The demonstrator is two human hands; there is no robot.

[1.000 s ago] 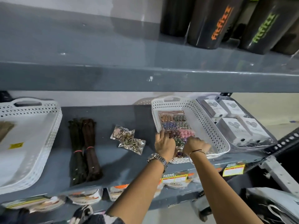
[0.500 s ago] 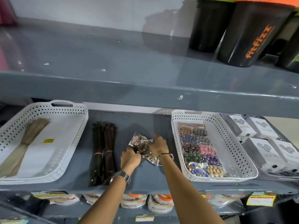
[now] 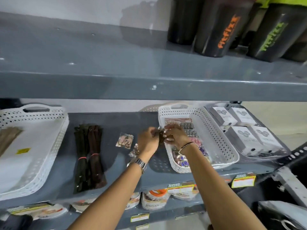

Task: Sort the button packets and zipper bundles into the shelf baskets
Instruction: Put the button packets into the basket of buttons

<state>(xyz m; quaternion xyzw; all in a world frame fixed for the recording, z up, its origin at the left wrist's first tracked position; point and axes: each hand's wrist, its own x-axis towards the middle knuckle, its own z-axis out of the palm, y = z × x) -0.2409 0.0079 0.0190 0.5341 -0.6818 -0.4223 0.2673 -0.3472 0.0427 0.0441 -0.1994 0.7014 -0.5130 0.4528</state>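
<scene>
In the head view, both hands meet over the left rim of the right white basket (image 3: 230, 151) on the middle shelf (image 3: 119, 176). The left hand (image 3: 147, 142) and the right hand (image 3: 176, 136) together pinch a small clear packet (image 3: 160, 135) between their fingertips. It is blurred, so I cannot tell what is inside it. The packet is lifted above the shelf, just at the basket edge. Inside this basket lies a card of coloured buttons (image 3: 191, 128), partly hidden by the right hand.

One more button packet (image 3: 125, 140) lies flat on the shelf, left of the left hand. Another clear packet (image 3: 134, 151) shows just under the left wrist. Two dark zipper bundles (image 3: 88, 156) lie side by side further left. The left white basket (image 3: 41, 156) holds a beige bundle (image 3: 8, 138) at its left side.
</scene>
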